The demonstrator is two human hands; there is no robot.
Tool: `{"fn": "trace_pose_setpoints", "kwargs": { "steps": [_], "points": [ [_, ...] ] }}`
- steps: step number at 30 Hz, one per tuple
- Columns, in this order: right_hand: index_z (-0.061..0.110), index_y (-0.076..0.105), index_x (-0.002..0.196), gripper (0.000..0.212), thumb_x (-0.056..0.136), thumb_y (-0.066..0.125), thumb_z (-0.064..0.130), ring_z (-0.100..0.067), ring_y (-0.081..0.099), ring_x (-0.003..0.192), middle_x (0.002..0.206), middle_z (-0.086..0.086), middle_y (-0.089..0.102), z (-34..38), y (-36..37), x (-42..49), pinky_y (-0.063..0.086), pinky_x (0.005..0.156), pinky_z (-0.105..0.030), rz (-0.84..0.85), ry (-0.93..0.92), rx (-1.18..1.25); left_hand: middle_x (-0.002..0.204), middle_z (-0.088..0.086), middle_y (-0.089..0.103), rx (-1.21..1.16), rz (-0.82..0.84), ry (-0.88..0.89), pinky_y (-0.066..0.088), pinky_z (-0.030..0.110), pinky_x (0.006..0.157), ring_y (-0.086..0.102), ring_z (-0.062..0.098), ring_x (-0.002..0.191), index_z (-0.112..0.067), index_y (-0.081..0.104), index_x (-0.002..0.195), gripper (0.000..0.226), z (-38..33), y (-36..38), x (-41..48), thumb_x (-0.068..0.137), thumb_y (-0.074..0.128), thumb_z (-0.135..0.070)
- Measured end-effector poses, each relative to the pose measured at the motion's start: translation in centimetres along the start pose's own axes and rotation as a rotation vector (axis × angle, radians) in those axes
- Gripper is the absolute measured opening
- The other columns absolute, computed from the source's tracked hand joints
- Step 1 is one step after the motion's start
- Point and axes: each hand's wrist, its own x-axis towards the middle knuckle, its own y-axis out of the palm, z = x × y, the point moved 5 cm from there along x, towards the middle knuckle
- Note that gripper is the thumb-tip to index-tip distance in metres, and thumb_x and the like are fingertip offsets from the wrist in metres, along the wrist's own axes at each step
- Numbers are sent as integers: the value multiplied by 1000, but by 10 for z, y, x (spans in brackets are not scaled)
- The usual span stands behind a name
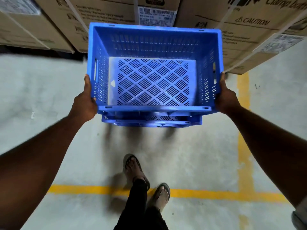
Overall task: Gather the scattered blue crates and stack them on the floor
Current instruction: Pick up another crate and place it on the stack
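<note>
**Head view: both hands hold a blue crate above another**

Head camera looks down on a blue slotted plastic crate [154, 42], open side up, held between the two hands. The left hand [84, 100] has its grip clamped on the left rim near the close corner, thumb along the top edge. The right hand [227, 98] clamps the right rim the same way. The other fingers are hidden behind the walls. Directly below the grip, a second blue crate [149, 124] sits on the grey concrete floor [49, 90]. Whether the two crates touch cannot be told. Beyond the grip stand brown cardboard boxes [106, 15]. Behind it, nearer the person, are sandalled feet [132, 170] and yellow painted lines [243, 146].
</note>
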Motion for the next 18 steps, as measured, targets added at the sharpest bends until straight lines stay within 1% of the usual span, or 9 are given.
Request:
{"fn": "trace_pose_setpoints", "kwargs": {
  "steps": [3,5,8,11,14,15,17,18],
  "points": [
    [32,-12,154,97,86,52,7,-47,62,90,100,-33,63,-1,1,3,43,70,-42,-29,9,-43,111,25,59,-54,-8,-21,56,56,78,65,44,86,-60,-9,142,90,-2,2,7,90,44,-9],
    [31,-13,154,98,86,55,8,-47,62,91,101,-32,63,-3,3,2,41,70,-40,-60,13,-54,116,26,58,-54,-12,-19,57,56,77,65,45,89,-58,-8,144,89,-8,0,11,91,44,-9],
    [32,-14,153,97,87,52,8,-49,61,93,103,-36,61,-3,5,-4,47,75,-46,-30,20,-36,122,26,57,-42,5,10,56,58,76,64,47,92,-51,-7,147,86,-15,-6,14,92,43,-7],
    [35,-16,152,98,86,52,10,-47,63,84,98,-34,62,-3,8,-10,53,74,-51,-30,23,-16,127,24,54,-78,20,9,57,59,74,63,48,95,-54,-7,146,85,-17,-11,13,93,42,-8],
    [34,-17,151,101,85,54,9,-44,62,79,93,-29,62,-3,11,-12,53,70,-48,-62,43,-31,131,22,52,-85,44,20,56,59,75,63,47,98,-58,-7,144,84,-23,-13,17,95,41,-10],
    [35,-18,151,102,84,55,9,-43,62,74,91,-28,63,-3,13,-13,54,68,-48,-66,52,-34,132,21,51,-85,51,22,56,60,75,62,47,98,-58,-7,144,83,-24,-13,17,95,41,-10],
    [41,-21,148,106,83,56,9,-42,63,66,90,-26,63,-4,16,-16,57,63,-52,-60,74,-33,133,21,50,-92,68,15,56,60,76,62,47,100,-57,-7,144,83,-24,-13,15,96,41,-9],
    [45,-23,145,107,83,55,8,-42,63,62,90,-25,62,-5,17,-18,57,58,-53,-46,81,-22,134,20,49,-91,78,9,56,60,77,61,47,101,-56,-7,145,83,-23,-13,14,96,41,-9]
  ]
}}
